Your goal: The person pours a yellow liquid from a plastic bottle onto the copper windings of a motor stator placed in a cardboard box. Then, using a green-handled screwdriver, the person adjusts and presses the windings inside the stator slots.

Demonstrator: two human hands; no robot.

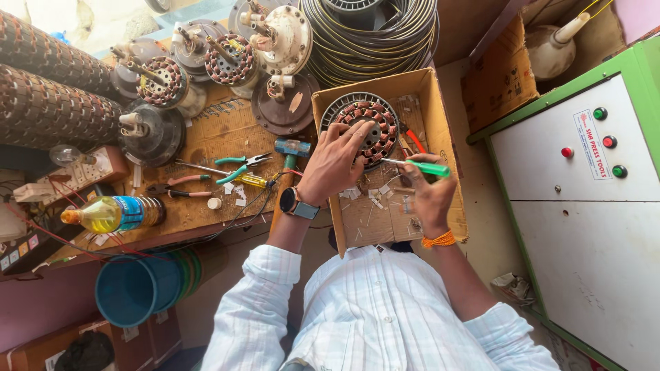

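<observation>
An open brown cardboard box (440, 130) is lying in front of the person, its flaps spread wide. A second, taller cardboard carton (498, 75) is standing at the upper right, beside a green-framed white cabinet. On that cabinet door a narrow white label with red and blue print (592, 144) is sitting near three round lamps. At the left, a clear plastic bottle of yellow liquid (113, 214) is lying on its side on the worktop (206, 144), wearing a blue wrapper label (128, 211).

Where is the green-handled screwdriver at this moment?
In the head view, right of centre, the green-handled screwdriver is in the right hand, over the cardboard box, its tip toward the wound stator under the left hand.
</observation>
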